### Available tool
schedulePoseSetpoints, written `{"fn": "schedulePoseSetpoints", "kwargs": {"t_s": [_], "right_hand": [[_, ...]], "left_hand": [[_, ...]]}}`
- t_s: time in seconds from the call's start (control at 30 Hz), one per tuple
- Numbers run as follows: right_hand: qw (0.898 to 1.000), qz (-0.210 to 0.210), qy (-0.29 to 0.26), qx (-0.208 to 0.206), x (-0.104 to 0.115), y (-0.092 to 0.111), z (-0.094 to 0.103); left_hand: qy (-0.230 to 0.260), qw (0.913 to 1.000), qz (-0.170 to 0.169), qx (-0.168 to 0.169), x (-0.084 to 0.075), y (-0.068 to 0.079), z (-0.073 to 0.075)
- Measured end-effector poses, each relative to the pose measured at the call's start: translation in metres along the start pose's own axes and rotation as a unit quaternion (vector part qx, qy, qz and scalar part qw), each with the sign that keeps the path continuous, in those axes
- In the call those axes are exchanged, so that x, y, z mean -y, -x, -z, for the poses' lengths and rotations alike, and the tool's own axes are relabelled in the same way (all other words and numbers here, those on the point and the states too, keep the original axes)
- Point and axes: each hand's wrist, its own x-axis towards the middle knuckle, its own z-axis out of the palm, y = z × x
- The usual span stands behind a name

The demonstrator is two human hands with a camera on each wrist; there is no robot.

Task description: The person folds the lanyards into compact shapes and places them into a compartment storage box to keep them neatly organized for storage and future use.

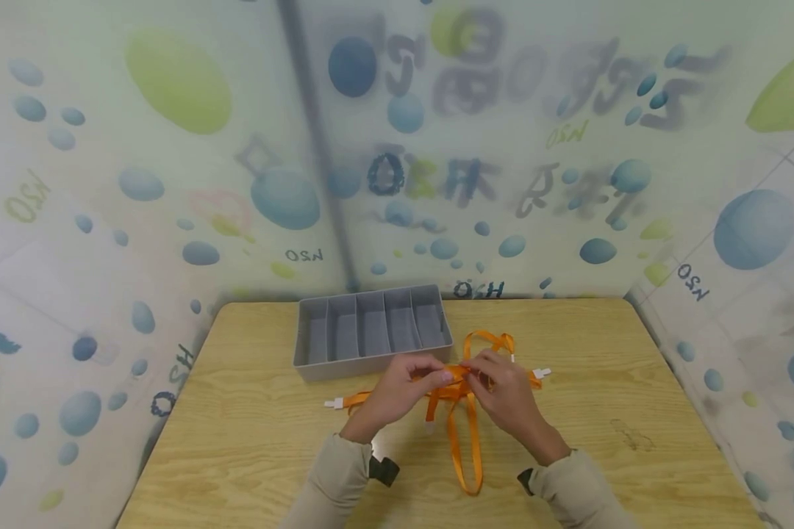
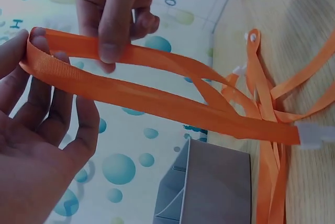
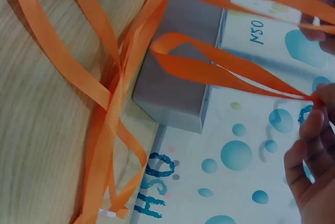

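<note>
Over the table, the left hand [image 1: 403, 388] holds the looped end of an orange lanyard [image 2: 157, 101] between thumb and fingertips. The right hand [image 1: 505, 389] is close beside it and pinches an orange strap between thumb and index finger. In the right wrist view, that right hand [image 3: 314, 140] grips the narrow end of a folded orange loop [image 3: 230, 72]. White plastic clips [image 1: 334, 403] show at strap ends. More orange straps [image 3: 102, 114] lie crossed and tangled on the tabletop below the hands.
A grey tray [image 1: 370, 362] with several side-by-side compartments stands behind the hands, at the table's back edge. The wooden table [image 1: 251, 441] meets walls patterned with blue and green spots [image 1: 284, 198] at the back and sides.
</note>
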Motion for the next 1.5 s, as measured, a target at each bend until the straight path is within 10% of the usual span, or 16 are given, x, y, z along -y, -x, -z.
{"fn": "schedulePoseSetpoints", "kwargs": {"t_s": [1.5], "right_hand": [[0.986, -0.08, -0.143, 0.014, -0.008, 0.002, -0.014]], "left_hand": [[-0.035, 0.9964, -0.073, -0.026, -0.034, -0.004, -0.005]]}}
